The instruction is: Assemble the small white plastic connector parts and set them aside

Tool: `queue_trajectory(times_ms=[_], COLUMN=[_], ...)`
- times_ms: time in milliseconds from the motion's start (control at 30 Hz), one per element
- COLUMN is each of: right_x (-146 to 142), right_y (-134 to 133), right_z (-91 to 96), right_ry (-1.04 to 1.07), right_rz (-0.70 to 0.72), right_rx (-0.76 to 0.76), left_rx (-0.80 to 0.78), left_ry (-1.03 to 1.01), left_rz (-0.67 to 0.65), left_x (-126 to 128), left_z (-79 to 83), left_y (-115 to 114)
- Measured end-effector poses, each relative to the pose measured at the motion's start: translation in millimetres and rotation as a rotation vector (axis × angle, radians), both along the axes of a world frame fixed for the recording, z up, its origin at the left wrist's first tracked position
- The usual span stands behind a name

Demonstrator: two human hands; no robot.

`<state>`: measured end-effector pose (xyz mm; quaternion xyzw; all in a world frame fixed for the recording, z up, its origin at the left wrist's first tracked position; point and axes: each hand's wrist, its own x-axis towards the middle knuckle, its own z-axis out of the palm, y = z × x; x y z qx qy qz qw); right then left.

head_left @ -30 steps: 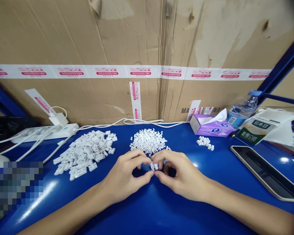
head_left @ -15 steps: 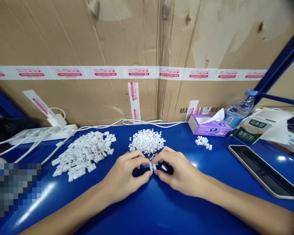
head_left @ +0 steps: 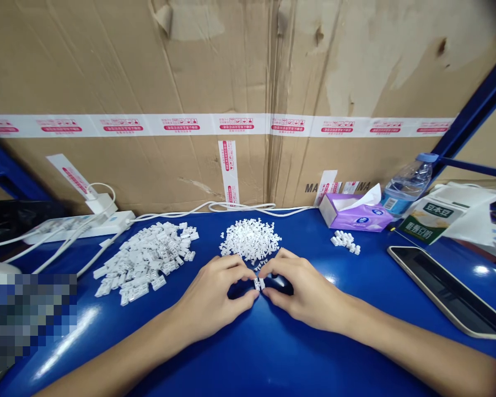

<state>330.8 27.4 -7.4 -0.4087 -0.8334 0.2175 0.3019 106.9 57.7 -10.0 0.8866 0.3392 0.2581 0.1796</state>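
Observation:
Between the fingertips of both hands, over the middle of the blue table, is a small white plastic part point(head_left: 259, 284), possibly two pieces meeting; its exact shape is too small to tell. My left hand point(head_left: 215, 292) pinches its left side with thumb and index finger. From the other side my right hand point(head_left: 308, 289) pinches it the same way. Just beyond my fingers lies a pile of tiny white plastic pieces point(head_left: 250, 238), a few of them straying close to my fingertips. A larger heap of flat white plastic pieces point(head_left: 149, 259) spreads to the left.
At the right sit a small group of white parts point(head_left: 345, 241), a purple tissue pack point(head_left: 355, 216), a water bottle point(head_left: 409, 184), a carton point(head_left: 427, 220) and a phone point(head_left: 450, 292). A power strip point(head_left: 119, 220) with cables stands back left. Cardboard point(head_left: 190, 71) walls the rear.
The whole view has shifted slightly, so things appear a little further right. Both hands keep the same pinch on the white part.

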Motion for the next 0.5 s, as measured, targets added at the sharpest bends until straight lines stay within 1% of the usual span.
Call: queue_trajectory(times_ms=[167, 267, 367, 500], right_x=[3.0, 10.1, 17.9, 21.6], right_y=[0.4, 4.6, 11.0, 15.7], right_z=[7.5, 13.2, 15.0, 11.8], right_ry=[-0.053, -0.068, -0.077, -0.077], right_rz=[0.022, -0.027, -0.075, -0.075], right_rx=[0.045, 0.08, 0.108, 0.082], left_rx=[-0.002, -0.01, 0.012, 0.099], left_ry=[0.051, 0.048, 0.07, 0.192], left_rz=[0.013, 0.039, 0.049, -0.033], left_x=[-4.2, -7.4, -8.9, -7.5], left_z=[7.1, 9.1, 8.2, 9.0], left_y=[1.6, 6.3, 10.4, 10.7])
